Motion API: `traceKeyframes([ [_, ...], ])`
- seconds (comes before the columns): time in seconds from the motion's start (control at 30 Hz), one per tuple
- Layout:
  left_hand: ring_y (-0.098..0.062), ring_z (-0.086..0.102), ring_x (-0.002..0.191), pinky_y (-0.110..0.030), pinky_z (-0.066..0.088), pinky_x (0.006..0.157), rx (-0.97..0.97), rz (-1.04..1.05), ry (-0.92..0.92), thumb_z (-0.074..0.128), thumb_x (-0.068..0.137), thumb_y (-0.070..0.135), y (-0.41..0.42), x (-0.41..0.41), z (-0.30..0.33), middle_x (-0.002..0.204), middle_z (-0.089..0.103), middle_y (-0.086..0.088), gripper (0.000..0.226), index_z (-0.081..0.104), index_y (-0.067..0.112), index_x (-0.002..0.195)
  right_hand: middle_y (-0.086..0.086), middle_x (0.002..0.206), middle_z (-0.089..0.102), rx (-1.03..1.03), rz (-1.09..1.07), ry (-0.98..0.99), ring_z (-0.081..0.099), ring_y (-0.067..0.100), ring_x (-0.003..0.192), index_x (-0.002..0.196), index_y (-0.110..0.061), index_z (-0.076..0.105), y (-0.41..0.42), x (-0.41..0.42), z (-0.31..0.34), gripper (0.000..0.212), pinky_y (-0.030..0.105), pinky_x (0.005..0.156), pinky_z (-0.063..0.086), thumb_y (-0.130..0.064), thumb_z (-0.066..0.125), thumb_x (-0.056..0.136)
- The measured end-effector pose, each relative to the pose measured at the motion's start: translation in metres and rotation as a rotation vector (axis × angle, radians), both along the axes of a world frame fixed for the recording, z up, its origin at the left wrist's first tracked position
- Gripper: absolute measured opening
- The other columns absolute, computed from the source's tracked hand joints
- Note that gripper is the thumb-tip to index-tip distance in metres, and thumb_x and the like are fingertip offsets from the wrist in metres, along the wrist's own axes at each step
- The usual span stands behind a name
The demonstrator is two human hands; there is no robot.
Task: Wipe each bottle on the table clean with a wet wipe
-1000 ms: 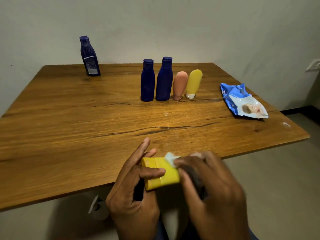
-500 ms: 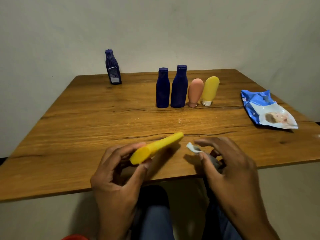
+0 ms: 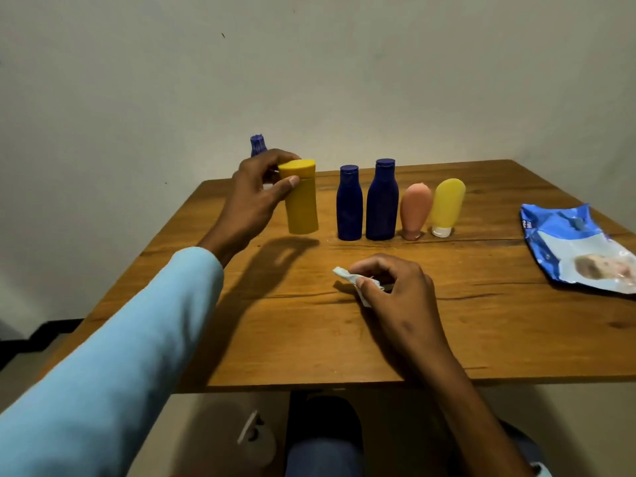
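Left hand holds yellow bottle; right hand holds wipe.

I see my left hand [image 3: 256,194] grasping the upright yellow bottle [image 3: 301,201] at its cap, far left of the bottle row [image 3: 382,201]. My right hand [image 3: 395,290] pinches the wet wipe [image 3: 347,276], nearer, on the table [image 3: 309,339].

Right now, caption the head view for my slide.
Left hand sets yellow bottle beside row; right hand holds wipe.
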State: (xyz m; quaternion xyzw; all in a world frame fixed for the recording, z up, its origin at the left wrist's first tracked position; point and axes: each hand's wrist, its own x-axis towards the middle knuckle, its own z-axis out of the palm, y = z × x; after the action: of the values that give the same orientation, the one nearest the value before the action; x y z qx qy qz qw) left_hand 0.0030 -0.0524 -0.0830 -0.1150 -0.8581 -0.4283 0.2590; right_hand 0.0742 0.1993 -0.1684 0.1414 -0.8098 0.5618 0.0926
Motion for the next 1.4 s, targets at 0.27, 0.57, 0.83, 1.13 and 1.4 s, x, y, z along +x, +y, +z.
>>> traceKeyframes([
  [0.27, -0.025, 0.065, 0.117, -0.043, 0.063, 0.091, 0.022, -0.041, -0.084, 0.065, 0.106, 0.022, 0.001, -0.041, -0.006, 0.125, 0.067, -0.004, 0.026, 0.066, 0.016, 0.131, -0.022, 0.104, 0.073, -0.02, -0.021, -0.017, 0.063, -0.008, 0.101, 0.102, -0.037, 0.077, 0.002, -0.003, -0.005, 0.019, 0.015, 0.078, 0.048, -0.02, 0.072, 0.097],
  [0.57, -0.022, 0.066, 0.115, -0.03, 0.06, 0.083, 0.08, -0.076, -0.107, 0.062, 0.107, 0.019, 0.007, -0.051, -0.018, 0.123, 0.068, -0.004, 0.025, 0.066, 0.015, 0.132, -0.026, 0.104, 0.071, 0.049, -0.026, -0.015, 0.059, -0.014, 0.103, 0.101, -0.04, 0.076, 0.001, -0.005, -0.008, 0.021, 0.005, 0.072, 0.044, -0.019, 0.073, 0.096],
  [0.83, -0.023, 0.063, 0.119, -0.035, 0.058, 0.089, 0.113, -0.102, -0.137, 0.058, 0.108, 0.016, 0.006, -0.052, -0.023, 0.129, 0.066, -0.004, 0.026, 0.065, 0.016, 0.134, -0.026, 0.106, 0.07, 0.086, -0.032, -0.03, 0.058, -0.017, 0.103, 0.101, -0.039, 0.076, -0.002, -0.005, -0.009, 0.022, 0.002, 0.07, 0.046, -0.019, 0.073, 0.096],
  [1.13, -0.022, 0.058, 0.127, -0.031, 0.055, 0.091, 0.147, -0.11, -0.145, 0.059, 0.108, 0.016, 0.007, -0.052, -0.032, 0.143, 0.057, -0.005, 0.041, 0.055, 0.021, 0.148, -0.026, 0.107, 0.069, 0.098, -0.036, -0.049, 0.059, -0.013, 0.101, 0.102, -0.04, 0.075, -0.002, -0.005, -0.008, 0.021, 0.008, 0.075, 0.043, -0.019, 0.072, 0.097],
  [1.4, -0.025, 0.061, 0.127, -0.034, 0.056, 0.092, 0.19, -0.124, -0.178, 0.059, 0.107, 0.014, 0.005, -0.052, -0.041, 0.137, 0.062, -0.01, 0.038, 0.052, 0.012, 0.144, -0.025, 0.107, 0.07, 0.112, -0.037, -0.052, 0.058, -0.012, 0.101, 0.103, -0.039, 0.076, -0.001, -0.004, -0.006, 0.021, 0.008, 0.074, 0.041, -0.019, 0.073, 0.097],
])
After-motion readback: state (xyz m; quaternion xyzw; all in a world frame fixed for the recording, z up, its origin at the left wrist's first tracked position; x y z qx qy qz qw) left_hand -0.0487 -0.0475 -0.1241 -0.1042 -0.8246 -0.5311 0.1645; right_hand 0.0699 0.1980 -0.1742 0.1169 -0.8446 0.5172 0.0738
